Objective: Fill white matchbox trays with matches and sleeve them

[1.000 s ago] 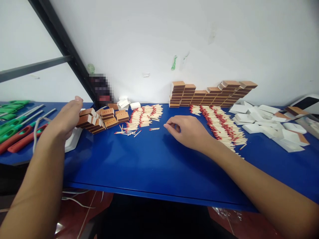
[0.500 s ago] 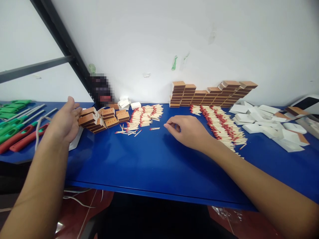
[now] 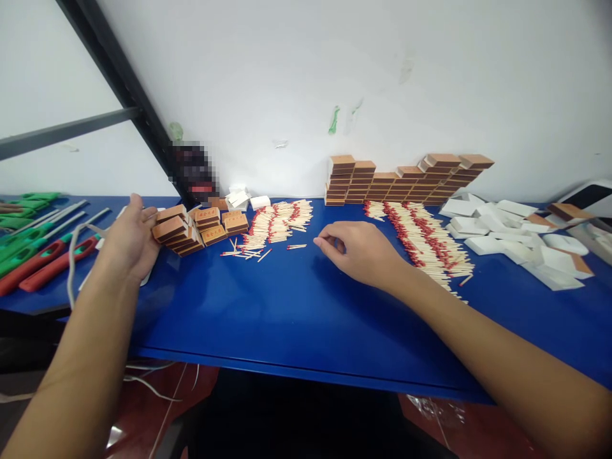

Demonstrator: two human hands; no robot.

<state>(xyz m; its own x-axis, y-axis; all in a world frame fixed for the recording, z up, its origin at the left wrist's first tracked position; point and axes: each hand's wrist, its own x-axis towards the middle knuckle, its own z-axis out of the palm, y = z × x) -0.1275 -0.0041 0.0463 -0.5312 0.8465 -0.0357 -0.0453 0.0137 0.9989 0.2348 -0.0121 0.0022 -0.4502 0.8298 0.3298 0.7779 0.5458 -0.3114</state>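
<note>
At the left, my left hand has its palm turned up and its fingers apart, right against a small leaning stack of matchboxes; whether the fingertips touch it I cannot tell. A flat white object lies partly hidden under that hand. Several more matchboxes lie just right of the stack. My right hand hovers low over or rests on the table, with thumb and fingers curled together and nothing seen between them. Loose matches with red heads lie left of it, and a larger spread of matches lies behind and right.
Along the wall stands a stepped wall of stacked matchboxes. White empty box trays heap up at the right. Red and green handled tools and a pale cable lie far left. The blue table's front edge runs below.
My left hand has shifted slightly right and down beside the matchbox stack, with its fingers less raised. More of the white object shows behind it. My right hand stays in place.
</note>
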